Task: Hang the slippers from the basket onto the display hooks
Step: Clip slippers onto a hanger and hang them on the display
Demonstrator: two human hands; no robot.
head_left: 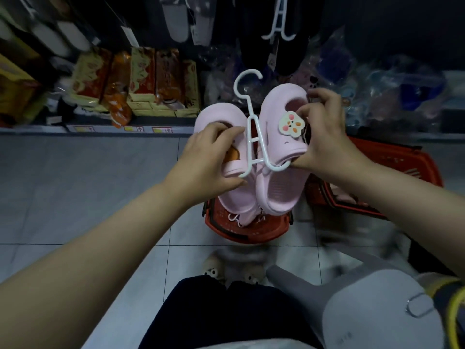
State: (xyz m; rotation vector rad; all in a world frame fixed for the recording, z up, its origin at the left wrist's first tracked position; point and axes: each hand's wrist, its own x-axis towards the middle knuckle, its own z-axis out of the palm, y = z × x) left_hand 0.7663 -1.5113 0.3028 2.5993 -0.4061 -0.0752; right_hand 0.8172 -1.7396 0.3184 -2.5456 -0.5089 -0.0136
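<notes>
Left fingers (pixel 222 129) grasp the left slipper (pixel 212 117), right fingers (pixel 318 96) the right slipper (pixel 278 103); the hanger hook (pixel 245 81) above them is best kept clear.

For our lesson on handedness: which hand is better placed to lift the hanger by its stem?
Probably the left hand: its fingers curl over the left slipper right beside the hanger stem, thumb beneath. The right hand grips the right slipper at its outer edge, farther off.

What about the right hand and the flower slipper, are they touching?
Touching. The head view shows the right hand gripping the flower slipper at its edges.
</notes>
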